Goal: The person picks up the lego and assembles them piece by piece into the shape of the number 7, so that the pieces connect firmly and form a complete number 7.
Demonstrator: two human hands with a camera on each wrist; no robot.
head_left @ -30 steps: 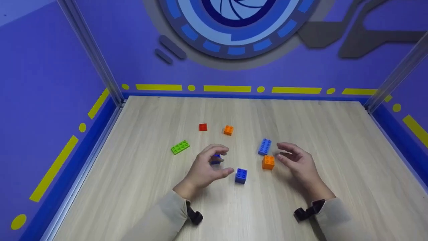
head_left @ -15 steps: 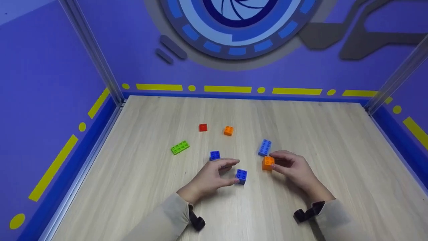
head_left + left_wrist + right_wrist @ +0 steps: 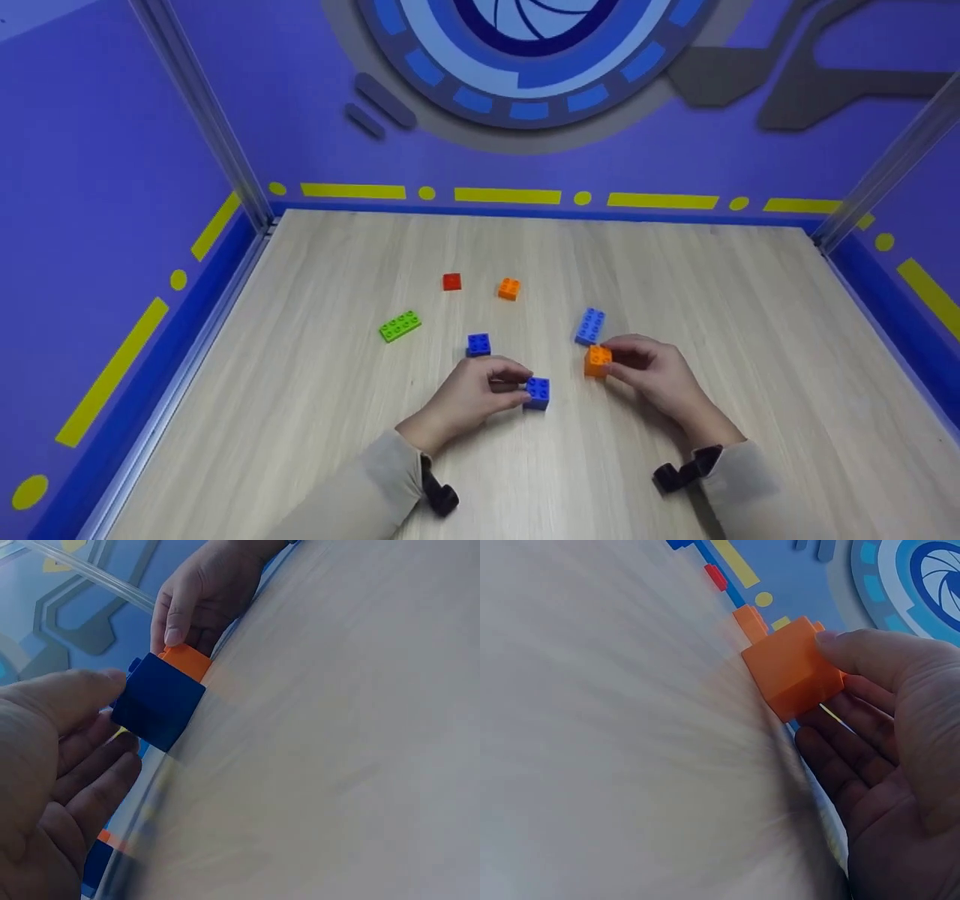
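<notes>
Between thumb and forefinger my left hand (image 3: 472, 394) pinches the left side of a dark blue toy building brick (image 3: 537, 394) with studs on top. In the left wrist view the thumb lies against this blue brick (image 3: 159, 702), its other fingers loosely bent below. My right hand (image 3: 664, 379) pinches an orange brick (image 3: 597, 362) from its right side, thumb on the near face. That orange brick (image 3: 791, 669) fills the middle of the right wrist view, low at the table surface. A light blue long brick (image 3: 590, 326) lies just behind the orange one.
A second dark blue brick (image 3: 478, 345) stands just beyond my left hand. Farther off lie a green long brick (image 3: 400, 326), a flat red brick (image 3: 451, 282) and a smaller orange brick (image 3: 509, 289). Purple-blue panels (image 3: 225, 90) wall the wooden table (image 3: 337, 270).
My left hand has come right and toward me, from beside the far blue brick to the near one, and closed on it. My right hand has moved left onto the orange brick and gripped it.
</notes>
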